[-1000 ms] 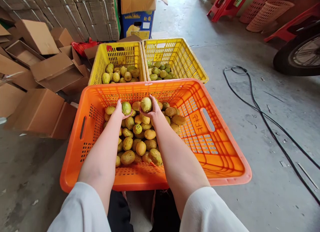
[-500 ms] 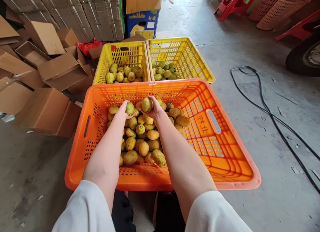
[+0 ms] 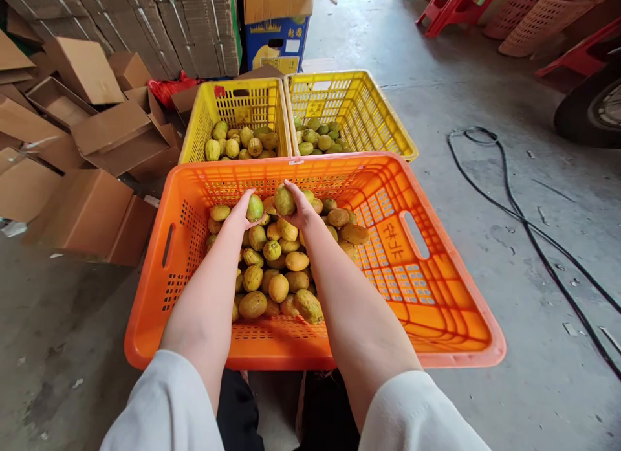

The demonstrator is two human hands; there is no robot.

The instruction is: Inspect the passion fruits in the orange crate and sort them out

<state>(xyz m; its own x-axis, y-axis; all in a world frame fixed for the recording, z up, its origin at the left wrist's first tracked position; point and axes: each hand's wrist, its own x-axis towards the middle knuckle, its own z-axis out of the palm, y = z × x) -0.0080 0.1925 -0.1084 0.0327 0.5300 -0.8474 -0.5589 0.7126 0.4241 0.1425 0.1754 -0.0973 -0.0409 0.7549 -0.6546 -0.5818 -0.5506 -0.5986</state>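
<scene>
My left hand (image 3: 244, 210) is closed around a green fruit (image 3: 255, 208), round to oval and smooth-looking. Just to its right, my right hand (image 3: 301, 208) grips a larger olive-green fruit (image 3: 284, 200). Both fruits are held over the far part of an orange plastic crate (image 3: 451, 296) in front of my knees. Under my hands lies a heap of yellow and greenish oval fruits (image 3: 297, 262), some smooth, some wrinkled or spotted. The exact kind of fruit is hard to tell. My forearms hide parts of the heap.
Behind the orange crate stand a left yellow crate (image 3: 198, 124) and a right yellow crate (image 3: 383, 118), both with greenish fruits. Cardboard boxes (image 3: 82, 211) are strewn at left. A black cable (image 3: 528, 231) lies on the floor at right, near a wheel (image 3: 594, 105).
My left hand has shifted slightly up and right with its green fruit. The right hand and its fruit have risen very slightly. The heap looks the same.
</scene>
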